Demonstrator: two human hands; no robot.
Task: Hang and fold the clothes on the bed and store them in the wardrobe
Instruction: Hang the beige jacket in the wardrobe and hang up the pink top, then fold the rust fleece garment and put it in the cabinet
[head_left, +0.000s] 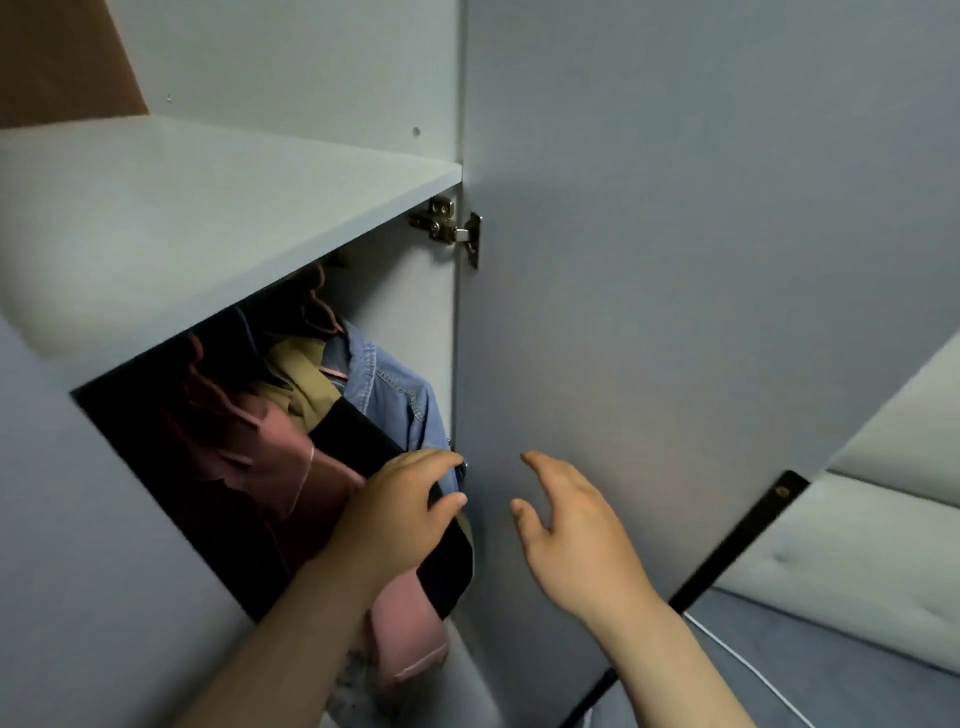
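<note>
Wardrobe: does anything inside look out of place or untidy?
Yes. The black garment lies slanted across the hanging clothes, gripped by the left hand, and a pink garment seems to bulge out of the wardrobe.

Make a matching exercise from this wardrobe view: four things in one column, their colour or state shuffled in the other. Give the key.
Column one
1. left hand
2. right hand
3. denim shirt
4. hinge

Column two
A. metal, fixed just below the shelf
B. open, fingers spread, holding nothing
C. light blue, hanging
D. gripping black cloth

Pairs: 1-D, 2-B, 3-C, 4-A
</note>
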